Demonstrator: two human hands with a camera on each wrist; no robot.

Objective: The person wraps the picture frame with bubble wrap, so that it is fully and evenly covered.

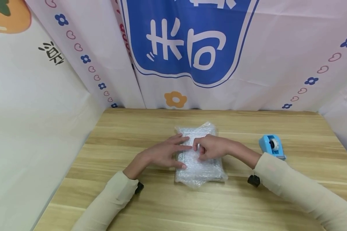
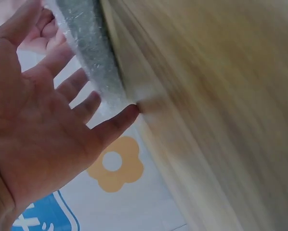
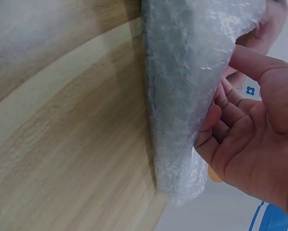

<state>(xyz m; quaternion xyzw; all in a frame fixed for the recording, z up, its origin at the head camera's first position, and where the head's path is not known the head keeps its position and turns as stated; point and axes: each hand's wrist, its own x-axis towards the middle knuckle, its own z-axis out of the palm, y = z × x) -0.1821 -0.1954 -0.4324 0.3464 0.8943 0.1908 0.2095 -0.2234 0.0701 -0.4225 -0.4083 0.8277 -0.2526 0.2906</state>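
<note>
A flat rectangular package in clear bubble wrap (image 1: 200, 171) lies on the wooden table, its wrap loose at the corners. Over its left side rests my left hand (image 1: 169, 152), fingers spread and mostly straight. In the left wrist view, the fingers of the left hand (image 2: 43, 110) reach along the wrap's edge. My right hand (image 1: 214, 147) touches the top of the package, fingers curled. The right wrist view shows the right hand's thumb against the bubble wrap (image 3: 182, 86) and its other fingers (image 3: 221, 130) bent, with nothing visible held between them.
To the right of the package, a light blue tape dispenser (image 1: 271, 146) with a white roll stands on the table (image 1: 127, 128). A printed cloth (image 1: 248, 93) hangs behind the table's far edge. White sheeting (image 1: 31, 128) borders the left side.
</note>
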